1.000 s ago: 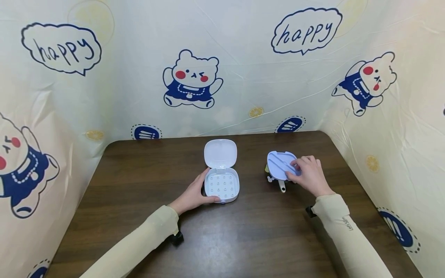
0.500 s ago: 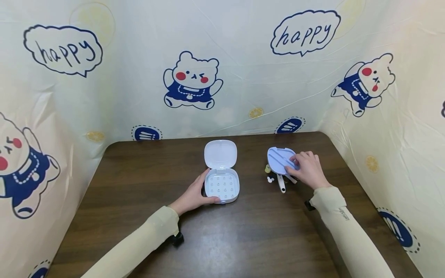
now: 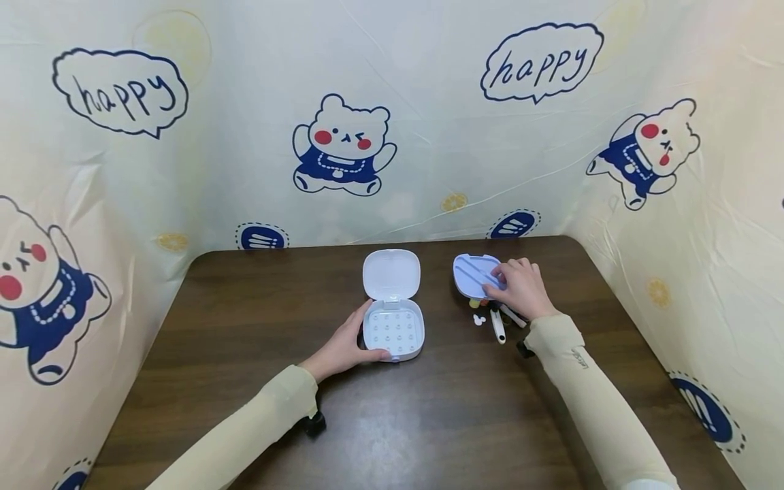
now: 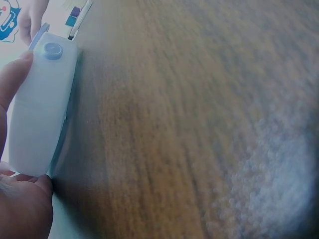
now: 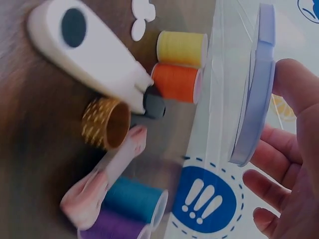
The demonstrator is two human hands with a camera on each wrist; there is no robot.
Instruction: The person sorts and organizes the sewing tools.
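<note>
In the head view, a white hinged plastic box (image 3: pixel 368 339) lies with its lid up on the table, rows of small pegs inside. My left hand (image 3: pixel 343 347) grips its near left side between thumb and fingers; the left wrist view shows the box's edge with a round catch (image 4: pixel 53 50). My right hand (image 3: pixel 523 289) pinches a lilac grooved tray (image 3: pixel 473 274) by its right edge. In the right wrist view the tray is edge-on and raised above sewing things: yellow (image 5: pixel 182 49) and orange (image 5: pixel 177 83) thread spools, and a gold thimble (image 5: pixel 106 123).
Near the thimble lie a white tool (image 5: pixel 94 55) with a dark tip and a pinkish strip-like item (image 5: pixel 87 196). Teal (image 5: pixel 134 201) and purple (image 5: pixel 112 226) spools sit below it. A small white lobed piece (image 5: pixel 143 15) is beside them. A printed curtain (image 3: pixel 429 136) stands behind the table.
My right hand has carried the lilac tray left and slightly away, uncovering more of the sewing things beneath. My left hand keeps its hold on the white box.
</note>
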